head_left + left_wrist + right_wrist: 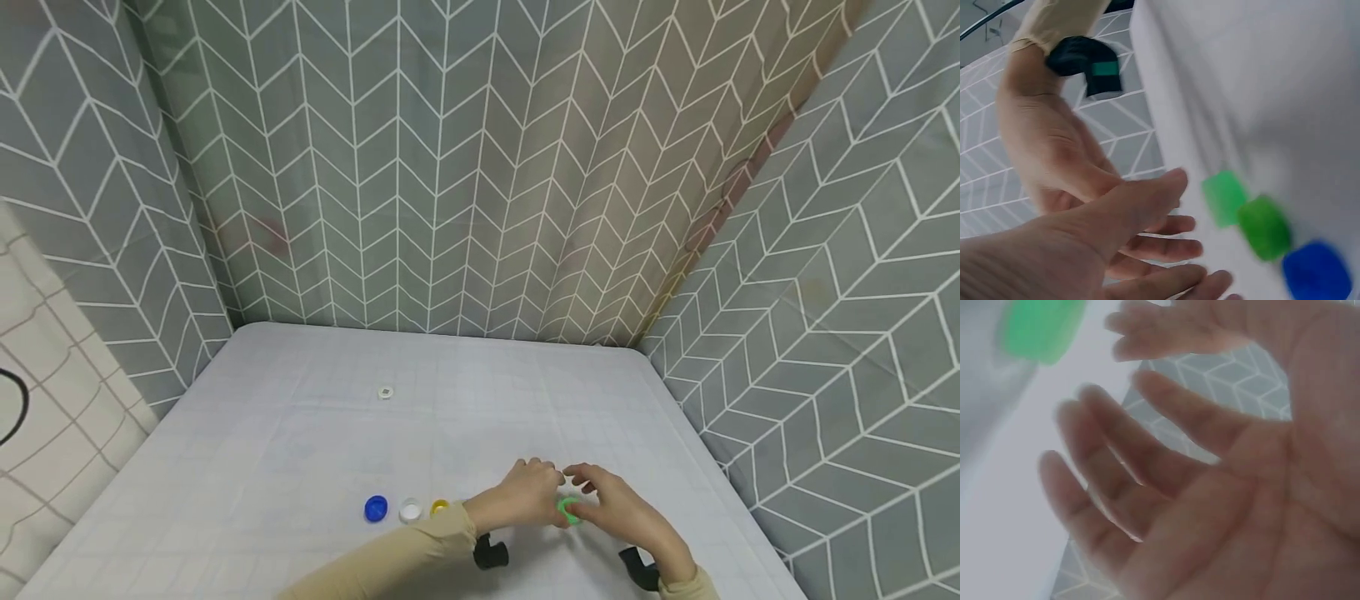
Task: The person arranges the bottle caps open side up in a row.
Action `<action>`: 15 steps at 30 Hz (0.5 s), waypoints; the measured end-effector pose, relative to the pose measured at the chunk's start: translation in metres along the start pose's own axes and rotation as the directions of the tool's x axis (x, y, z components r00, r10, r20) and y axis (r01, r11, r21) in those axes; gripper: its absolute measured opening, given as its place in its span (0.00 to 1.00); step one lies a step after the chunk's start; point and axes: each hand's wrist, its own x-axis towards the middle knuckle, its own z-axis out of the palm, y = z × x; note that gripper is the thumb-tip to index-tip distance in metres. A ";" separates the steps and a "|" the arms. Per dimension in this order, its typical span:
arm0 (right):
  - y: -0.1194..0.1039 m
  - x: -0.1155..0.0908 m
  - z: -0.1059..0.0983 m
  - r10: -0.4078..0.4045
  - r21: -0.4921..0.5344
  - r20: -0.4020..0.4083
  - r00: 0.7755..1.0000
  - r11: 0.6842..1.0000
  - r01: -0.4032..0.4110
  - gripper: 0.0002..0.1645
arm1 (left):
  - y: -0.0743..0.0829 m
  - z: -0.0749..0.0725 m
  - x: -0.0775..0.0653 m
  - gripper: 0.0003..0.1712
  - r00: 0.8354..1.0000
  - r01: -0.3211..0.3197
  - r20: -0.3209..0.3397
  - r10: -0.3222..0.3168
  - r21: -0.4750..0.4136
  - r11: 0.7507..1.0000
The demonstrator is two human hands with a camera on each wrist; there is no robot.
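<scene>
In the head view my left hand (528, 492) reaches across to the right, just left of a light green ring-like piece (568, 510) on the table. My right hand (618, 510) comes in from the other side, thumb and fingers spread apart beside the same piece. Neither hand grips anything; the relaxed fingers of the left hand (1147, 250) show in the left wrist view. Past them lie the light green piece (1224, 197), a darker green one (1264, 226) and a blue one (1317, 272), all blurred. Loosely extended fingers and palm of the right hand (1210, 506) fill the right wrist view.
Left of the hands, a blue round piece (376, 508), a white ring (410, 510) and a yellow ring (439, 506) lie in a row. A small white disc (386, 392) sits farther back on the white table (315, 433). Patterned curtains (420, 167) surround the table.
</scene>
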 end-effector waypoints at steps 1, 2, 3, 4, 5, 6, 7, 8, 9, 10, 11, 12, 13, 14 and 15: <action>-0.003 0.002 0.000 -0.007 -0.001 -0.021 1.000 1.000 0.007 0.29 | -0.002 -0.005 -0.003 0.32 1.000 0.002 0.008 -0.002 -0.004 1.000; -0.006 0.005 0.001 -0.015 -0.011 -0.040 0.999 1.000 0.015 0.29 | -0.004 -0.010 -0.006 0.32 1.000 0.000 0.015 0.000 -0.004 1.000; -0.009 0.008 0.001 -0.026 -0.019 -0.059 0.998 1.000 0.025 0.28 | -0.006 -0.014 -0.009 0.32 1.000 -0.002 0.019 0.002 0.001 1.000; -0.012 0.011 0.002 -0.035 -0.028 -0.076 0.996 0.999 0.033 0.27 | -0.009 -0.019 -0.012 0.31 1.000 0.003 0.025 -0.003 -0.006 1.000; -0.015 0.014 0.002 -0.042 -0.039 -0.089 0.995 0.998 0.039 0.27 | -0.012 -0.024 -0.016 0.31 1.000 0.007 0.029 -0.007 -0.008 1.000; -0.018 0.017 0.003 -0.048 -0.044 -0.102 0.994 0.998 0.044 0.26 | -0.015 -0.028 -0.020 0.31 0.999 0.010 0.030 -0.010 -0.014 1.000; -0.022 0.020 0.004 -0.058 -0.048 -0.112 0.992 0.997 0.053 0.26 | -0.019 -0.033 -0.024 0.30 0.999 0.019 0.032 -0.018 -0.014 1.000; -0.025 0.023 0.004 -0.068 -0.052 -0.122 0.990 0.997 0.062 0.26 | -0.023 -0.038 -0.028 0.30 0.999 0.029 0.032 -0.028 -0.018 0.999; -0.029 0.026 0.004 -0.078 -0.051 -0.132 0.988 0.996 0.072 0.26 | -0.027 -0.042 -0.033 0.30 0.999 0.041 0.030 -0.040 -0.023 0.999; -0.032 0.029 0.005 -0.086 -0.053 -0.140 0.986 0.995 0.080 0.26 | -0.032 -0.047 -0.038 0.30 0.998 0.060 0.032 -0.059 -0.038 0.997; -0.036 0.032 0.005 -0.093 -0.055 -0.147 0.985 0.995 0.086 0.26 | -0.037 -0.052 -0.043 0.30 0.997 0.078 0.033 -0.077 -0.050 0.996; -0.039 0.035 0.005 -0.098 -0.057 -0.154 0.983 0.994 0.090 0.26 | -0.043 -0.057 -0.048 0.30 0.995 0.100 0.034 -0.098 -0.069 0.993; -0.042 0.038 0.005 -0.103 -0.057 -0.158 0.982 0.994 0.095 0.26 | -0.049 -0.062 -0.053 0.30 0.992 0.123 0.035 -0.120 -0.092 0.988; -0.045 0.042 0.006 -0.107 -0.058 -0.162 0.981 0.993 0.099 0.26 | -0.055 -0.068 -0.059 0.30 0.989 0.146 0.036 -0.143 -0.117 0.982; -0.048 0.045 0.006 -0.113 -0.059 -0.163 0.980 0.993 0.104 0.26 | -0.062 -0.073 -0.064 0.30 0.985 0.170 0.036 -0.166 -0.140 0.976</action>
